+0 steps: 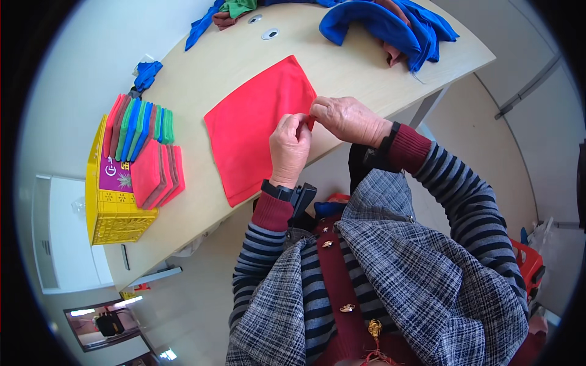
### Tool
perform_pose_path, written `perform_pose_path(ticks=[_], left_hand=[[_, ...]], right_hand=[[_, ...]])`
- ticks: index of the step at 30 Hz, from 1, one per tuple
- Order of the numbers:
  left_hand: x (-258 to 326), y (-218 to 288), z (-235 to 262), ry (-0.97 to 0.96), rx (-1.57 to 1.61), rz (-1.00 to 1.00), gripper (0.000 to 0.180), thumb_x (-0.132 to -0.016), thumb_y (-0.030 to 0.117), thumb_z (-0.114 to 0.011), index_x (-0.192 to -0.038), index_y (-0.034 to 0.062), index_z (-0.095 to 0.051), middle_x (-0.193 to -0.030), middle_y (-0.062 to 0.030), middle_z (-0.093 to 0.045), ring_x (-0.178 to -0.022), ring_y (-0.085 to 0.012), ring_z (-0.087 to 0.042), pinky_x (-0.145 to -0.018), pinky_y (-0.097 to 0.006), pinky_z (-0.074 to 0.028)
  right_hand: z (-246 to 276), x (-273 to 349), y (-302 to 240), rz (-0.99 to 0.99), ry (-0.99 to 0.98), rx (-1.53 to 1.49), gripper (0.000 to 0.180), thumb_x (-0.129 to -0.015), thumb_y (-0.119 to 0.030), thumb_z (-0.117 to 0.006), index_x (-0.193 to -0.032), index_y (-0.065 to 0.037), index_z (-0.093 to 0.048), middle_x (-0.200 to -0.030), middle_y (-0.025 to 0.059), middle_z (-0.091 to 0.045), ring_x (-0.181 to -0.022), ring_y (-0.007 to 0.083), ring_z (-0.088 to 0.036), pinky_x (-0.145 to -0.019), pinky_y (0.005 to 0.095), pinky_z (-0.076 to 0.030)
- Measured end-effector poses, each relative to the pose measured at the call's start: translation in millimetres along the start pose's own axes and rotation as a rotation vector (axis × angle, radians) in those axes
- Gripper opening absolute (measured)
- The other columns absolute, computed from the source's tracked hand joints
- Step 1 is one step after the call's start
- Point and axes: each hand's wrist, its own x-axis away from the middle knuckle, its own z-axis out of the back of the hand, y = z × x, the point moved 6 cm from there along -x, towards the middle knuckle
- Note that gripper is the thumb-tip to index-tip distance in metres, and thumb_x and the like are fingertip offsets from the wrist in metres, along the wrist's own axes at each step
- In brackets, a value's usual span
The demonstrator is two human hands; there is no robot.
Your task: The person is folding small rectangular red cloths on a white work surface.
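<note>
A red cloth (pixel 253 131) lies spread out on the pale wooden table, its near right edge raised a little. Both hands are at that edge, close beside each other. My left hand (pixel 289 149) is closed, thumb and fingers pinching the cloth's edge. My right hand (pixel 349 119) also pinches the cloth, at its right corner, with the fingertips curled around it. Just a small bit of red shows between the two hands; the exact fold under the fingers is hidden.
On the left, a yellow plastic basket (pixel 122 213) holds folded red, brown, green and blue cloths (pixel 137 128). Red folded cloths (pixel 155 174) hang over its side. A heap of blue and brown cloths (pixel 390 30) lies at the far right; more cloths (pixel 235 8) lie at the back.
</note>
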Motion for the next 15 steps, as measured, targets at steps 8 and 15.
perform_pose_path(ticks=[8, 15], left_hand=[[5.2, -16.3, 3.0, 0.024, 0.045, 0.078, 0.009, -0.087, -0.003, -0.066, -0.096, -0.0003, -0.066, -0.089, -0.0155, -0.067, -0.077, -0.0322, -0.067, -0.068, -0.038, -0.056], [17.6, -45.1, 1.1, 0.054, 0.193, 0.227, 0.010, -0.092, 0.000, -0.065, -0.101, -0.0011, -0.068, -0.087, -0.0111, -0.070, -0.075, -0.0189, -0.067, -0.070, -0.031, -0.056]], right_hand=[[-13.0, -9.5, 8.7, -0.273, 0.021, -0.475, 0.012, -0.092, -0.001, -0.062, -0.104, -0.001, -0.060, -0.100, 0.0136, -0.068, -0.092, 0.0253, -0.069, -0.079, 0.0342, -0.058], [-27.6, -3.0, 12.1, -0.307, 0.016, -0.829, 0.021, -0.092, 0.005, -0.060, -0.112, 0.000, -0.061, -0.102, 0.0085, -0.068, -0.099, 0.0159, -0.067, -0.091, 0.0301, -0.055]])
